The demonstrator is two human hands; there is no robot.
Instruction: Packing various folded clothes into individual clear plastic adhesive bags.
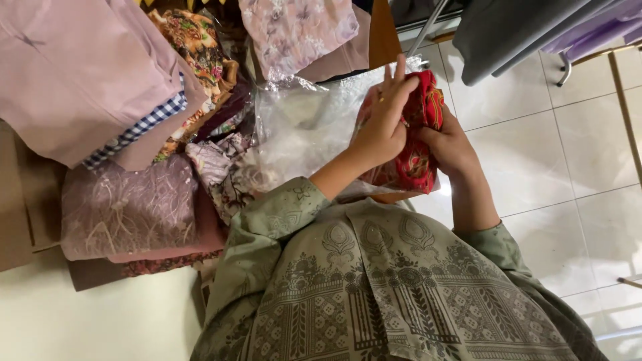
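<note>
Green patterned sleeves lowest in view; above them, left hand and right hand both gripping folded red patterned cloth over white tiled floor. Clear plastic bag beside; stacked pink, floral fabrics left.

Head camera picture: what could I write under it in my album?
Two hands, left hand and right hand, hold folded red patterned cloth beside a clear plastic bag and stacked fabrics.
</note>
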